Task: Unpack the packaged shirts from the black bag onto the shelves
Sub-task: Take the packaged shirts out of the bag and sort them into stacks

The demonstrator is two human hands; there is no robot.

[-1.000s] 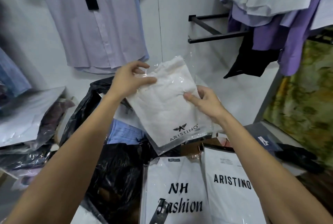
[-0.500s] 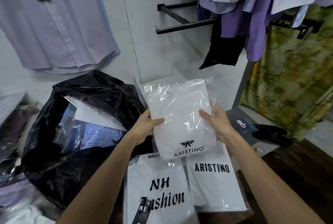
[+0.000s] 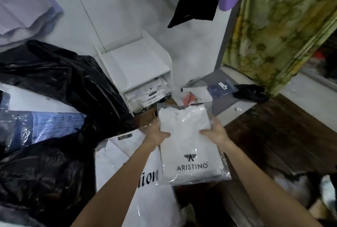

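1. One black bag slumps at the far left, its mouth open; inside lie at least two packaged shirts, a blue one and a white one above it. How many more are in there I cannot tell.
2. One large white bag with black lettering lies flat just right of the black bag.
3. One white shelf unit stands behind; its top shelf is bare, and the slot below holds a stack of packaged shirts, too blurred to count.
4. The left hand grasps the left edge of one white packaged shirt, thumb on top, arm reaching forward.
5. The right hand grasps its right edge the same way, thumb across the front. The pack is in front of the shelf unit, over the lettered bag.
6. One small dark-blue packet lies on the floor at the right.
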